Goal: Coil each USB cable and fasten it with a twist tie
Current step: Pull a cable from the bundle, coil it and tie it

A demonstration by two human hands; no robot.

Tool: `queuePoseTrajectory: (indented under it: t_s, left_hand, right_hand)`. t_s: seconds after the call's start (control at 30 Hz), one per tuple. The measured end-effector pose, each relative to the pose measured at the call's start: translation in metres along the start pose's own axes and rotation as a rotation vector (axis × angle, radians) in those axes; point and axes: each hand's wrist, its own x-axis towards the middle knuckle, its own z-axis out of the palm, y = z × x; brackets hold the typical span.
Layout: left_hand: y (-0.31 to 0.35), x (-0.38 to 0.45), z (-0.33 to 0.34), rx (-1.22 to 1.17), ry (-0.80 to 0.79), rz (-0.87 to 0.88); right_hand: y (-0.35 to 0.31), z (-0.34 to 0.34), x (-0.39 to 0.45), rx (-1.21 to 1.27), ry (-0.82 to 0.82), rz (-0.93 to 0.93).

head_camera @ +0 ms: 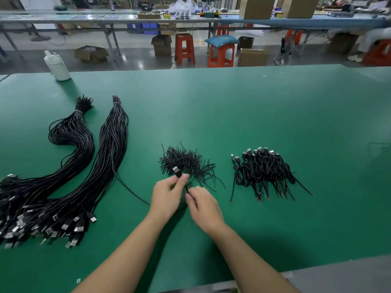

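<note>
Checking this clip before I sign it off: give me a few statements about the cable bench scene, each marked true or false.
1. The left hand holds a black USB cable near its plug. True.
2. The pile of short black twist ties lies to the right of the heap of coiled, tied black cables. False: the ties lie to its left, just beyond the hands.
3. Two long bundles of uncoiled black cables lie on the left of the green table mat. True.
4. The white plastic bottle stands at the table's far right corner. False: it stands at the far left.
5. The right hand rests flat on the mat. False: its fingers pinch the cable.
</note>
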Motion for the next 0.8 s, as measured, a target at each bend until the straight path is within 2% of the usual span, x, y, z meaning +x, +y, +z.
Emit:
queuePoseTrajectory:
  t_s: [0.07, 0.17, 0.23, 0.63, 0.8]
  left_hand:
    - [0.005, 0.001, -0.003, -0.067, -0.013, -0.021]
    - [0.007, -0.001, 0.000, 0.001, -0.235, -0.060]
    - [0.005, -0.003, 0.004, 0.060, -0.292, -0.073]
    - [0.011, 0.011, -0.001, -0.105, -0.372, -0.229]
    - [0.020, 0.013, -0.004, -0.203, -0.255, -0.190]
  right_hand:
    - [-0.001, -0.001, 0.000, -0.014, -0.009, -0.007]
    - [-0.002, -0.003, -0.002, 0.019, -0.013, -0.003]
    - [-0.002, -0.003, -0.002, 0.021, -0.007, -0.016]
    - [-0.002, -0.002, -0.002, -0.052, -0.025, -0.083]
    - [-0.002, 0.000, -0.002, -0.070, -0.020, -0.059]
